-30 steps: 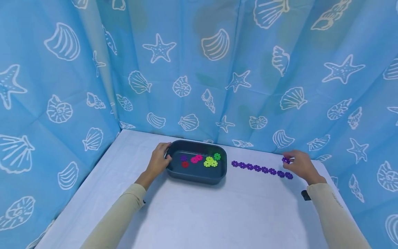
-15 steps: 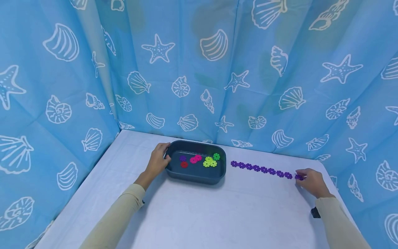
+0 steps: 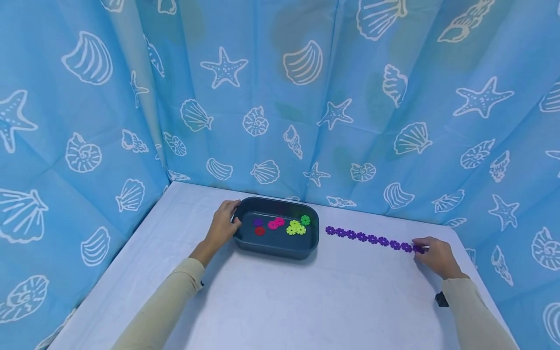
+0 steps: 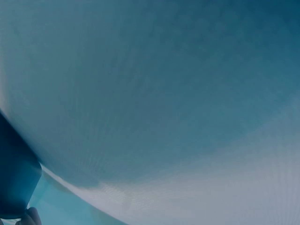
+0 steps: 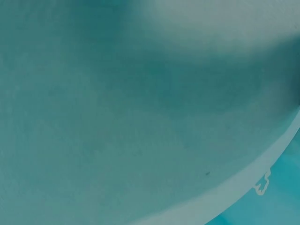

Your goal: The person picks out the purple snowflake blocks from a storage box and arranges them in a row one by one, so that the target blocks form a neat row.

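A row of purple flower-shaped discs (image 3: 372, 239) lies on the white-covered table, running right from beside a dark grey tray (image 3: 275, 250). At the row's right end my right hand (image 3: 439, 256) pinches another purple flower-shaped disc (image 3: 418, 249), partly hidden by the fingers, right against the last one. My left hand (image 3: 219, 227) grips the tray's left end, thumb at the rim. Inside the tray lie a purple disc (image 3: 258, 222), a red one (image 3: 260, 231), pink ones (image 3: 273, 224), several yellow ones (image 3: 291, 230) and a green one (image 3: 305, 220). The left wrist view catches the tray's dark side (image 4: 16, 173) and fingertips (image 4: 32, 216).
A blue curtain (image 3: 271, 136) printed with white shells and starfish stands along the table's back and sides. The white tablecloth (image 3: 323, 301) stretches in front of the tray and the row. A dark wrist device (image 3: 441, 299) sits under the right sleeve.
My right hand has come down and rightward with the purple disc, then slid it slightly left against the row's end. The left hand and tray have stayed put.
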